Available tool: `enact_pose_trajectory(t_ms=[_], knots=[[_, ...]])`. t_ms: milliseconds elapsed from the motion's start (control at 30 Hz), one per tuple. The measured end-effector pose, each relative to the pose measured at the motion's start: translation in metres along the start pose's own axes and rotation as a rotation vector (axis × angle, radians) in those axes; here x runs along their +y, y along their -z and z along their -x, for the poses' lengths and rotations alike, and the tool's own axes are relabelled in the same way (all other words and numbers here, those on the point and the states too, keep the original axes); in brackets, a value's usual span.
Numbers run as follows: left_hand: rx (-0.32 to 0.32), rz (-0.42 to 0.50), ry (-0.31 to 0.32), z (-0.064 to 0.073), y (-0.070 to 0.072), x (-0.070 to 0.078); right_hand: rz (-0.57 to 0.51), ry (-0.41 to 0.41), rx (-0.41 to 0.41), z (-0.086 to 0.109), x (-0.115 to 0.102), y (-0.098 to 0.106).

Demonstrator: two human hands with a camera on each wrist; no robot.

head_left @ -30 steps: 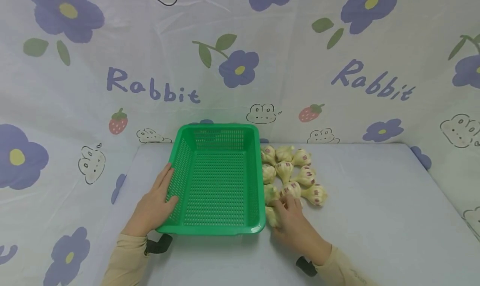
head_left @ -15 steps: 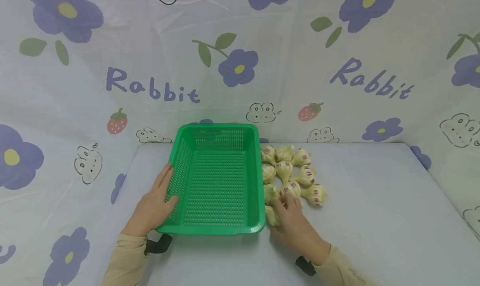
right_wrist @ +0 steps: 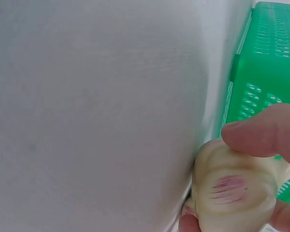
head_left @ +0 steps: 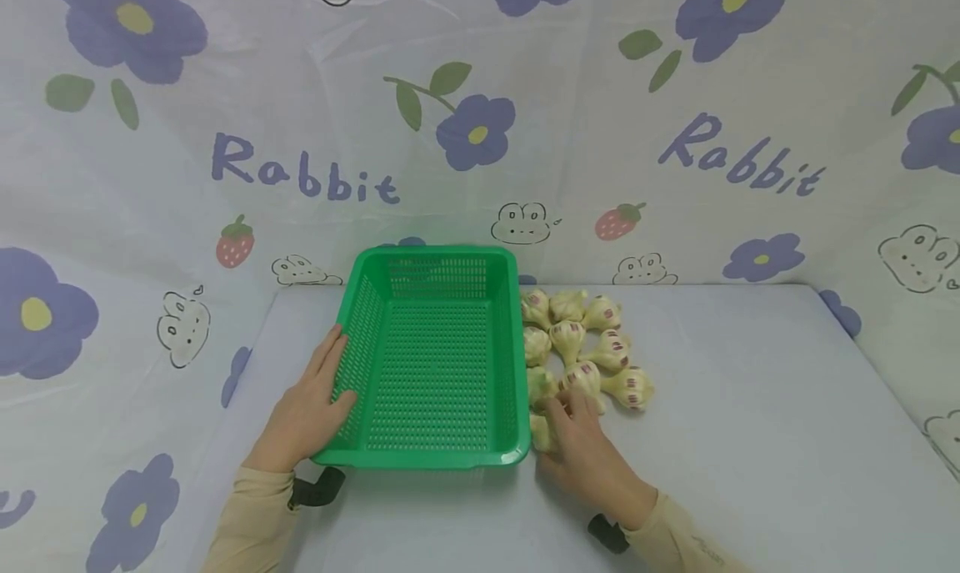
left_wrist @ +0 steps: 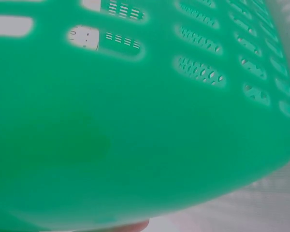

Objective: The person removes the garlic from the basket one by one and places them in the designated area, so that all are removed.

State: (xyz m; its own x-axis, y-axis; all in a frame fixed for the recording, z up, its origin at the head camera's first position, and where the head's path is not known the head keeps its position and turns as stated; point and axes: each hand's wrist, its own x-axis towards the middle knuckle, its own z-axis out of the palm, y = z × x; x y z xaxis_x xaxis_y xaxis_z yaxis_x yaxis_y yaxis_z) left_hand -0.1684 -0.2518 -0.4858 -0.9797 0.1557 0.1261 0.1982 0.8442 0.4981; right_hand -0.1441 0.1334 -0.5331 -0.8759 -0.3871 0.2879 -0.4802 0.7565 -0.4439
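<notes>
A green perforated plastic basket (head_left: 431, 459) stands on the white table. My left hand (head_left: 303, 419) rests along its left rim, fingers straight and thumb lying over the rim. In the left wrist view the basket's side (left_wrist: 135, 121) fills most of the picture, with a fingertip (left_wrist: 130, 227) at the bottom edge. Just right of the basket, my right hand (head_left: 588, 456) pinches a garlic bulb (right_wrist: 234, 188) between thumb and fingers; the bulb has purple streaks. Its upper part is partly hidden by the thumb (right_wrist: 261, 130).
Several more garlic bulbs (head_left: 567, 339) lie grouped along the basket's right side, stems pointing different ways. White cloth covers the table (head_left: 750, 423). A flower-and-rabbit print curtain (head_left: 570, 98) hangs close behind the basket and on both sides.
My right hand has shifted very slightly down and left around the garlic bulb. My left hand and the basket have stayed in place.
</notes>
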Motion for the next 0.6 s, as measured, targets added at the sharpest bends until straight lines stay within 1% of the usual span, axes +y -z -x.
enact_pose_trajectory(t_ms=[200,433,600], knots=[[-0.008,0.004,0.008,0.0,0.0016,0.0008,0.027,-0.033,-0.03,0.0013,0.0009,0.0018],[0.002,-0.004,-0.005,0.0004,0.0022,-0.0001,-0.012,0.016,0.022,-0.0022,0.0012,-0.0013],[0.001,-0.003,-0.014,0.0,0.0019,0.0003,-0.003,0.023,0.041,-0.0012,0.0031,-0.0027]])
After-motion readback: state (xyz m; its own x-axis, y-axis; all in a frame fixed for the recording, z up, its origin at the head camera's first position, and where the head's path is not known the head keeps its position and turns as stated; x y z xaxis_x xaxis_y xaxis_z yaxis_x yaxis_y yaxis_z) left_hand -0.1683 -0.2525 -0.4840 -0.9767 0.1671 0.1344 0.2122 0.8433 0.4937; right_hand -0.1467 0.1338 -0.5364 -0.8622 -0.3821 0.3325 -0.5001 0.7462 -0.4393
